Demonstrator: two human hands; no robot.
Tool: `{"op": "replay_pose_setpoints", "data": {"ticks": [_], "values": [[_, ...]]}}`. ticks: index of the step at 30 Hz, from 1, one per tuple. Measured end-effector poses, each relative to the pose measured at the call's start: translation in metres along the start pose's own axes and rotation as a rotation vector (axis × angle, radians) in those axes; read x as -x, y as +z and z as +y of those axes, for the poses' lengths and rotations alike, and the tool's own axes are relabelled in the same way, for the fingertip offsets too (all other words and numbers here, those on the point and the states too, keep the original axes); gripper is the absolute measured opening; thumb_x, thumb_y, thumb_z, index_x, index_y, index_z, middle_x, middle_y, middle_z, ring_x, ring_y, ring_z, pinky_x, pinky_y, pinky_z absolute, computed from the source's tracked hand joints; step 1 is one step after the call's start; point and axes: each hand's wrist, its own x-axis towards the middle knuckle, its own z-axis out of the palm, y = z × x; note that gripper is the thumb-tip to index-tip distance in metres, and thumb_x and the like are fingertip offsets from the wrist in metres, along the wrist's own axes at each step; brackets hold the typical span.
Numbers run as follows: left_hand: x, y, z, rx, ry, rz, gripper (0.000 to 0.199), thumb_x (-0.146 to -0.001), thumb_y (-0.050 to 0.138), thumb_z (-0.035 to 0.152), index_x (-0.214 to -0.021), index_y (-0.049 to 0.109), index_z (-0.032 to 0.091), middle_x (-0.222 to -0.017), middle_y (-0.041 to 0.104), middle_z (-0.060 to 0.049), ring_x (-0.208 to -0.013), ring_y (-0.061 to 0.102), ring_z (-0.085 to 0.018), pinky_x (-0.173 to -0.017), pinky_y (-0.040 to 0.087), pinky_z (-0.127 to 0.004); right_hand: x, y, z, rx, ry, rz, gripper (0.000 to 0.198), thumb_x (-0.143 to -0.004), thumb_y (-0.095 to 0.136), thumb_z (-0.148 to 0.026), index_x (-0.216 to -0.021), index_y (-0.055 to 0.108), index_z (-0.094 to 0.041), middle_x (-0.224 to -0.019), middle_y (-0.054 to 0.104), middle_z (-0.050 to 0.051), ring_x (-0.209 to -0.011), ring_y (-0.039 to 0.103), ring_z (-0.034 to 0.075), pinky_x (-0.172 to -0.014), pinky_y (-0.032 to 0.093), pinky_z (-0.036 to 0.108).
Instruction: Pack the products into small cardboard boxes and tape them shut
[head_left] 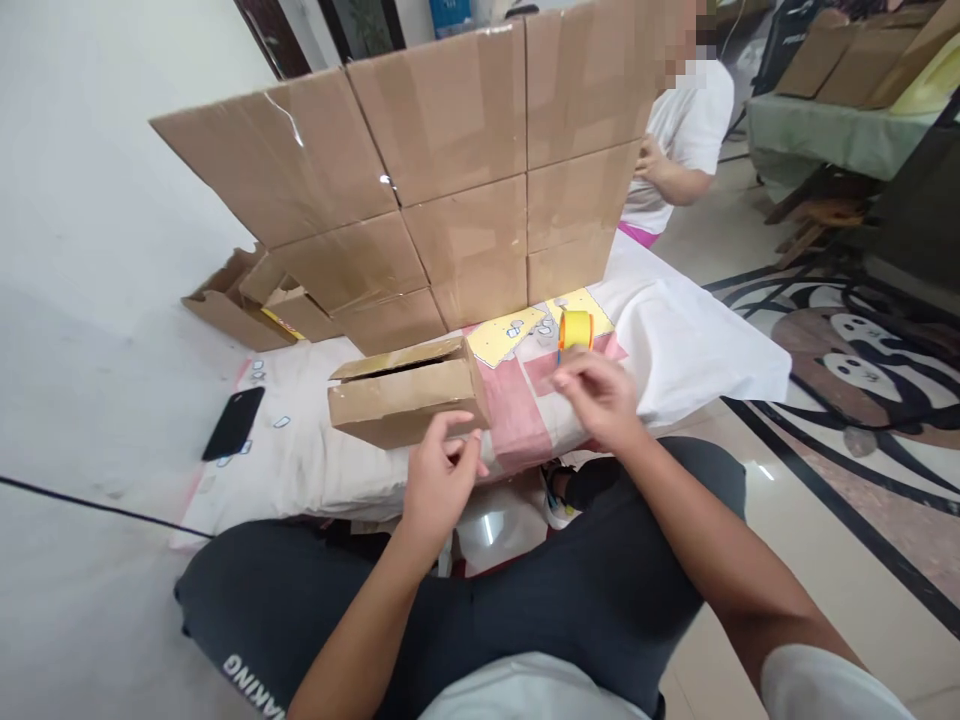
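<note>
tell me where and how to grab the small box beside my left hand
Likely best by its two short ends, coming in from left and right. The small box lies with a long side toward you, so both ends face sideways, while the tall cardboard structure stands behind it. Avoid the top: a gap runs along its flap, which might give.

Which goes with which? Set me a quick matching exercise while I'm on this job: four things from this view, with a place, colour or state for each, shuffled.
Things:
1. Roll
2. Small box
3. Thin flat object
4. Large cardboard panel

Descriptions:
A. Upright, crossed by seams that make a grid
B. Black, lying on the cloth
C. Yellow with an orange edge
D. Nearest the left hand, with a dark gap along its top

Right pairs: 1-C, 2-D, 3-B, 4-A
</note>
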Motion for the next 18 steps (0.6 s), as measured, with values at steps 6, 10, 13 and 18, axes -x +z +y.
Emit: {"op": "replay_pose_setpoints", "data": {"ticks": [6,10,13,18], "values": [[-0.034,-0.055,-0.001,-0.471,0.412,0.345,0.048,-0.087,0.068,0.047,-0.125,0.058,0.020,-0.121,0.074,-0.013,-0.116,0.068,-0.029,-0.103,0.048,-0.045,-0.030,-0.016,-0.025,0.093,-0.105,-0.052,0.011,-0.096,0.066,-0.028,-0.086,0.066,-0.023,-0.082,0.056,0.003,-0.078,0.054,0.017,-0.072,0.043,0.034],[-0.064,-0.064,-0.012,-0.768,0.432,0.043,0.106,-0.081,0.073,0.060,-0.161,0.016,0.020,-0.157,0.046,-0.019,-0.147,0.042,-0.036,-0.124,0.016,-0.060,-0.064,0.019,-0.044,-0.056,-0.087,-0.389,0.018,-0.094,0.068,-0.034,-0.084,0.063,-0.020,-0.092,0.053,0.003,-0.089,0.054,0.017,-0.081,0.044,0.033],[-0.070,-0.057,-0.026,-0.781,0.387,0.066,0.120,-0.082,0.069,0.066,-0.163,-0.005,0.017,-0.153,0.050,-0.020,-0.144,0.047,-0.034,-0.125,0.016,-0.057,-0.095,0.059,-0.032,-0.193,-0.007,-0.634,0.025,-0.094,0.067,-0.038,-0.082,0.058,-0.018,-0.094,0.052,0.002,-0.085,0.052,0.014,-0.079,0.043,0.030],[-0.062,-0.049,-0.045,-0.766,0.464,0.208,0.104,-0.085,0.071,0.054,-0.163,0.012,0.019,-0.154,0.050,-0.019,-0.141,0.050,-0.036,-0.122,0.024,-0.056,-0.133,0.117,0.033,0.137,0.095,-0.922,0.018,-0.081,0.072,-0.022,-0.076,0.056,-0.017,-0.093,0.050,0.003,-0.091,0.050,0.018,-0.082,0.043,0.028]]}}
